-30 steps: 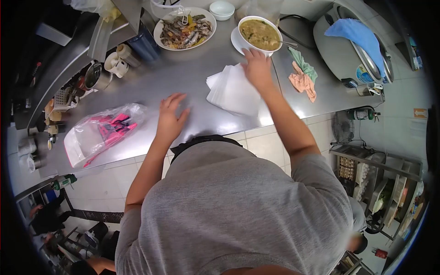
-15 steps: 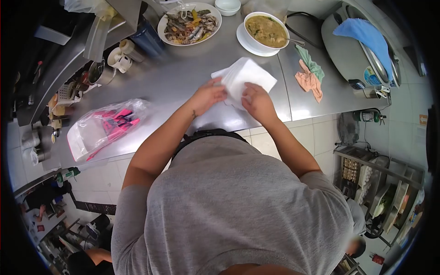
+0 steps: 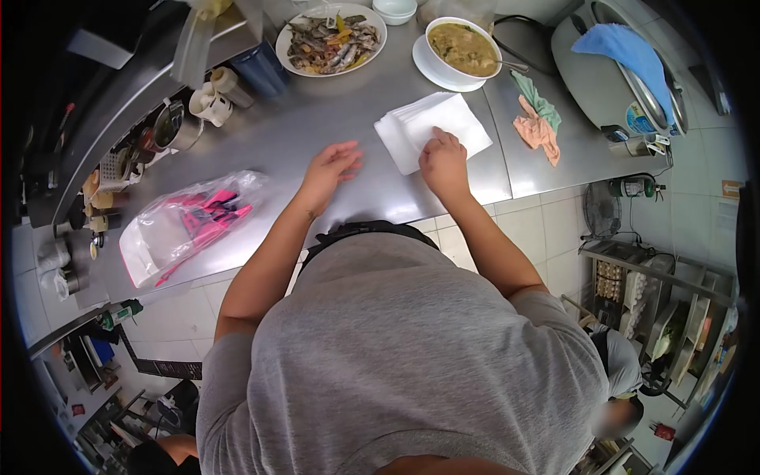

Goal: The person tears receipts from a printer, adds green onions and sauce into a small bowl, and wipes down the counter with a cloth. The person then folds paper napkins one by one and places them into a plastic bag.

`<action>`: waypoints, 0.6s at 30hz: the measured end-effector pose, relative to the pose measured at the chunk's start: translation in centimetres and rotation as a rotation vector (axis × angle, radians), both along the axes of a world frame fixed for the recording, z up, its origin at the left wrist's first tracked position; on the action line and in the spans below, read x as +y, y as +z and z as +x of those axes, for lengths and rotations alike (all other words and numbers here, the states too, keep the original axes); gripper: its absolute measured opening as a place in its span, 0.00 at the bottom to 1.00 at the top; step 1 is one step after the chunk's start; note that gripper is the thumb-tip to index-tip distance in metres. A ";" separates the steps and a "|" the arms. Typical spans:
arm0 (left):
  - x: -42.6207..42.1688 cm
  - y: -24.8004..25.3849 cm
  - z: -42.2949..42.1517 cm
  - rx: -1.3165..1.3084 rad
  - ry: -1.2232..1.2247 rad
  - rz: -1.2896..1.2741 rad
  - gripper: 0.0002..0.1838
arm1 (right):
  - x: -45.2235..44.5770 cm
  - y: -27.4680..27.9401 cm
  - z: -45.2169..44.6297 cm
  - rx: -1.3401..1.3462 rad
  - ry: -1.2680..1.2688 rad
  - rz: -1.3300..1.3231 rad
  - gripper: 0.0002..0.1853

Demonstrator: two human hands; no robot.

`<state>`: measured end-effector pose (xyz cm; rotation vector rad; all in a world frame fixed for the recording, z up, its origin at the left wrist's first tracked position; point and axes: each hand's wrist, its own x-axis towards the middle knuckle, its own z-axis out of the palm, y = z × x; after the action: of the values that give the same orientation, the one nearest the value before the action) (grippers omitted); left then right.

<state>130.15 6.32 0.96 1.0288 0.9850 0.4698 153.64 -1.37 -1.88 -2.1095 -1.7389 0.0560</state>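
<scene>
A stack of white paper napkins (image 3: 404,142) lies on the steel counter, its layered edges slightly fanned on the left. My right hand (image 3: 445,166) is over the right part of the stack, with its fingers bent and drawn together against the top sheet. The fingertips are partly hidden, so the exact grip shows poorly. To the left of the stack, my left hand (image 3: 332,170) hovers apart from it. Its fingers are loosely spread and hold nothing.
Behind stand a plate of fish (image 3: 332,43) and a soup bowl (image 3: 461,51) with a spoon. Crumpled cloths (image 3: 538,123) lie right of the napkins, near a big lidded cooker (image 3: 594,71). A plastic bag with pink items (image 3: 194,222) lies left. A person (image 3: 621,360) is at lower right.
My left hand has let go of the napkins and moved left. The stack now lies flatter on the counter, slightly further right, with my right hand still on it.
</scene>
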 end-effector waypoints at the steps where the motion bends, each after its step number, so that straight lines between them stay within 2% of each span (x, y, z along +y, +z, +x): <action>1: -0.2 0.0 -1.0 0.001 0.003 -0.003 0.23 | 0.0 -0.4 0.3 0.055 -0.004 0.008 0.06; 3: -0.4 0.1 -2.7 0.001 0.011 -0.005 0.22 | 0.2 -1.2 1.0 0.165 -0.010 0.026 0.05; 4: -0.3 0.3 -3.4 -0.015 -0.014 -0.007 0.23 | 0.1 1.5 0.1 0.224 0.006 0.110 0.04; 7: -0.6 1.7 -4.6 -0.135 -0.073 -0.079 0.25 | 0.5 6.8 -4.1 1.133 -0.102 -0.031 0.04; 8: -0.8 2.6 -4.4 -0.223 -0.088 -0.141 0.27 | 0.7 7.3 -5.5 1.354 -0.009 -0.082 0.03; 11: -0.7 3.4 -4.7 -0.365 -0.050 -0.242 0.33 | 1.9 8.6 -9.7 1.616 0.152 -0.255 0.03; 12: -0.7 3.6 -5.1 -0.393 -0.022 -0.264 0.36 | 2.3 8.9 -10.8 1.613 0.144 -0.277 0.05; 16: -1.8 4.8 -7.4 -0.260 0.097 0.098 0.40 | 3.6 8.1 -13.5 1.644 0.066 -0.268 0.05; 18: -2.1 4.4 -8.1 -0.136 0.153 0.275 0.40 | 3.8 7.7 -14.5 1.722 0.071 -0.305 0.09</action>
<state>122.01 4.20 5.34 1.1544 0.8964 0.8089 139.15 2.38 5.82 -1.1538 -0.6467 1.6287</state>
